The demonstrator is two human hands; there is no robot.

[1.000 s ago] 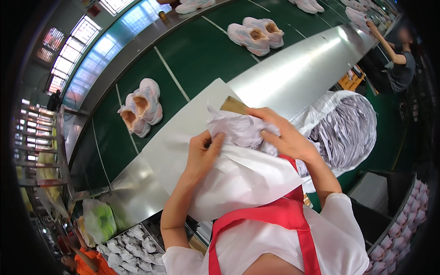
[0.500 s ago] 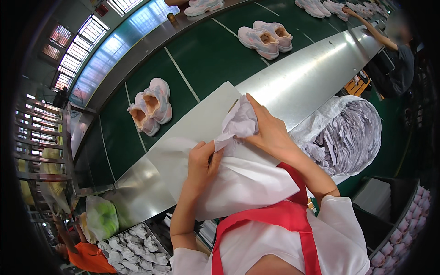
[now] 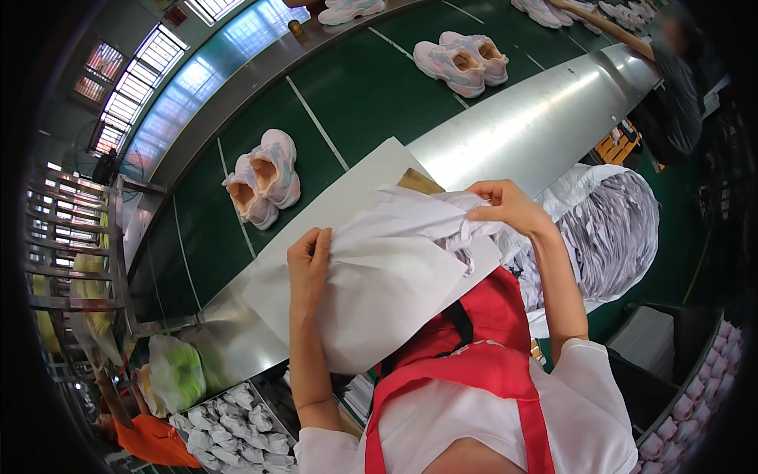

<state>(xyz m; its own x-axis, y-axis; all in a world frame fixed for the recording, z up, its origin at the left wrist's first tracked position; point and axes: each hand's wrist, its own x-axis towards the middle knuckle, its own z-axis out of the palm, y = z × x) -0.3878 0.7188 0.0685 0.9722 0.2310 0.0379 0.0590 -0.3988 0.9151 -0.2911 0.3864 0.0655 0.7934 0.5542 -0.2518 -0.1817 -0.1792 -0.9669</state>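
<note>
White tissue paper (image 3: 387, 245) spreads in front of me between both hands, with loose folds toward the right. At its left edge, my left hand (image 3: 308, 259) is closed with the thumb up, pinching the paper. My right hand (image 3: 509, 208) pinches a gathered, crumpled part of the paper between thumb and fingers. Beneath lies a pale flat board or stack of sheets (image 3: 347, 186), resting on the metal ledge. A small brown block (image 3: 420, 182) shows at the far edge of the paper.
Beyond the metal ledge (image 3: 505, 134), a green conveyor belt (image 3: 347, 103) carries pastel sneakers (image 3: 264, 178) in pairs. A bag of crumpled paper (image 3: 608, 229) stands to my right. Wrapped paper bundles (image 3: 233, 430) fill a bin lower left. Co-workers are at far right and lower left.
My hands have moved apart, left hand leftward and right hand rightward and nearer, spreading the bunched tissue paper. The brown block shows more. The co-worker at far right has shifted.
</note>
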